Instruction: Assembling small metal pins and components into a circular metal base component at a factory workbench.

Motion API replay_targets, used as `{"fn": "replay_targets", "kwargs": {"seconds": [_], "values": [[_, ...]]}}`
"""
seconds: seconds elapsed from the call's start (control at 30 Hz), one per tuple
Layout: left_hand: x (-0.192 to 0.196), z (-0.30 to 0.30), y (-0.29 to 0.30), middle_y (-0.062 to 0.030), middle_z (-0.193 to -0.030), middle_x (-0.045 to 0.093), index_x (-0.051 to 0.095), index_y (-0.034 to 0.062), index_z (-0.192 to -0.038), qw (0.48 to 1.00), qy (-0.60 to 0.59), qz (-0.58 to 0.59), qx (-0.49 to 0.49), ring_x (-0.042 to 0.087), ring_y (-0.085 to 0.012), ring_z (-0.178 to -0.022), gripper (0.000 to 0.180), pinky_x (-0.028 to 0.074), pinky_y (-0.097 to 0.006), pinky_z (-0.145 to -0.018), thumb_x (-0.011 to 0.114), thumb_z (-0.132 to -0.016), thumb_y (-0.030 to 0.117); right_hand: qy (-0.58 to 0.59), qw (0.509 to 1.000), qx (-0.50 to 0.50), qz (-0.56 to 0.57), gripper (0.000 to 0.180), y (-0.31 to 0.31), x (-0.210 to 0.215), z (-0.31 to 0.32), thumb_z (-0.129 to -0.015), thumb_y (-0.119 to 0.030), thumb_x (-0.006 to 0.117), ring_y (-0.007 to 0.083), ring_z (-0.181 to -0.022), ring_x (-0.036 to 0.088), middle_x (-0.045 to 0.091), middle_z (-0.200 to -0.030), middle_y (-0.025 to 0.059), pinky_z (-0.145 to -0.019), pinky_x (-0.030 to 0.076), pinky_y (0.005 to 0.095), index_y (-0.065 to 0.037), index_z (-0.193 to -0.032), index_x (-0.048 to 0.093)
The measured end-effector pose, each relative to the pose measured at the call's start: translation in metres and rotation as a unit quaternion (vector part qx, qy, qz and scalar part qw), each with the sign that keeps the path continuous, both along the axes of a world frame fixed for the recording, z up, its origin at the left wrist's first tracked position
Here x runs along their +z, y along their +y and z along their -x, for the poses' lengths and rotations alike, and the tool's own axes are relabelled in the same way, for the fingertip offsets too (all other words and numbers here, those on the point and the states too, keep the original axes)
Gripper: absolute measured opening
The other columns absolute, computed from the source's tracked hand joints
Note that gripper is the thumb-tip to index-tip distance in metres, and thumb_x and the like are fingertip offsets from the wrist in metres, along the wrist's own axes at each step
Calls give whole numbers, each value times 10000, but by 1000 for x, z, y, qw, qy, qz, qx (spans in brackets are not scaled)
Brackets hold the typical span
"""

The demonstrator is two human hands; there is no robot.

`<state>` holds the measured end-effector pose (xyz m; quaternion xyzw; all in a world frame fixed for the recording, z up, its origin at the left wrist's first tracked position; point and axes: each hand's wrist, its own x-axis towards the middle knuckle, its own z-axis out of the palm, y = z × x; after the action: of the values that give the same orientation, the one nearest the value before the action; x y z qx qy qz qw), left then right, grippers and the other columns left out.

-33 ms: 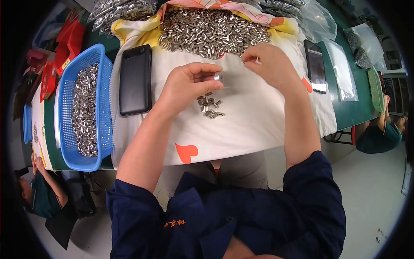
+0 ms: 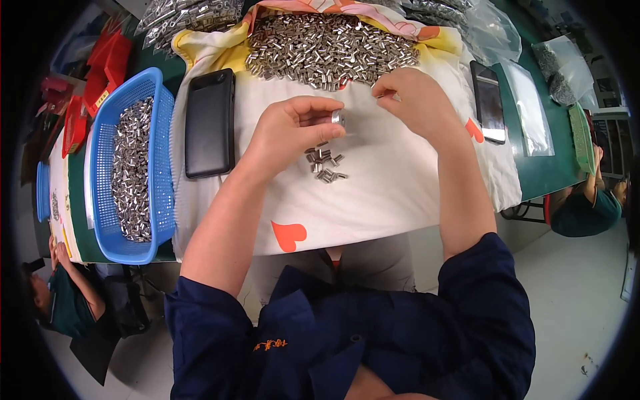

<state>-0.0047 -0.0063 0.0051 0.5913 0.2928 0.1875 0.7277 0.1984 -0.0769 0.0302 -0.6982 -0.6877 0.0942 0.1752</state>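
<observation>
Between the thumb and fingers of my left hand is a short silver metal cylinder, its round end turned to the right. A small loose group of metal sleeves lies on the white cloth just below that hand. My right hand is closed in a pinch at the near right edge of a large pile of small metal sleeves. Something small and dark shows at its fingertips, too little to name. The pile spreads over the far part of the cloth.
At left stands a blue plastic basket of similar sleeves, beside a black wallet-like case. A phone and clear plastic bags lie at right. Red bins are at far left. Co-workers sit on both sides.
My right hand has shifted very slightly, its fingertips turning a little. My left hand and the cylinder in it stay in place.
</observation>
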Motion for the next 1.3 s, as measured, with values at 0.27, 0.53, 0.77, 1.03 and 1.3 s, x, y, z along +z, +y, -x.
{"fn": "replay_targets", "kwargs": {"seconds": [0.27,0.53,0.77,1.03,1.3], "values": [[-3,1,0,-35,-850,612,573,-22,-1009,1000,-26,-7,5,574,-75,-785,282,464,-187,-689,640,-738,13,36,999,-31,26,132,0,-3,4,-711,-74,528,262,-776,555,599,-792,104,-695,435,348,-17,-801,606],[-1,4,-3,-39,-912,601,573,-1,-1017,994,16,0,-110,571,-90,-816,312,477,-216,-737,637,-714,-45,-5,1000,-5,-26,102,2,-10,3,-695,-41,528,295,-745,555,598,-754,128,-668,437,379,-8,-763,596],[-2,3,4,-57,-873,612,558,-22,-1024,998,-55,35,18,584,-101,-801,293,474,-207,-729,631,-741,2,321,947,5,22,76,-1,6,29,-760,-75,570,118,-712,539,595,-773,29,-656,428,245,-21,-796,609],[-5,3,4,-81,-885,612,549,-33,-1028,995,-83,45,31,589,-118,-806,296,478,-216,-735,628,-745,-3,327,945,20,15,77,-4,9,41,-729,-37,590,107,-699,545,593,-733,22,-630,429,229,-20,-801,610],[-5,0,3,-81,-871,620,565,-37,-1011,996,-58,14,61,588,-109,-795,281,476,-208,-717,635,-742,2,193,969,41,-147,53,-4,-5,49,-689,-54,586,244,-670,557,583,-695,86,-580,456,325,-23,-731,586]]}}
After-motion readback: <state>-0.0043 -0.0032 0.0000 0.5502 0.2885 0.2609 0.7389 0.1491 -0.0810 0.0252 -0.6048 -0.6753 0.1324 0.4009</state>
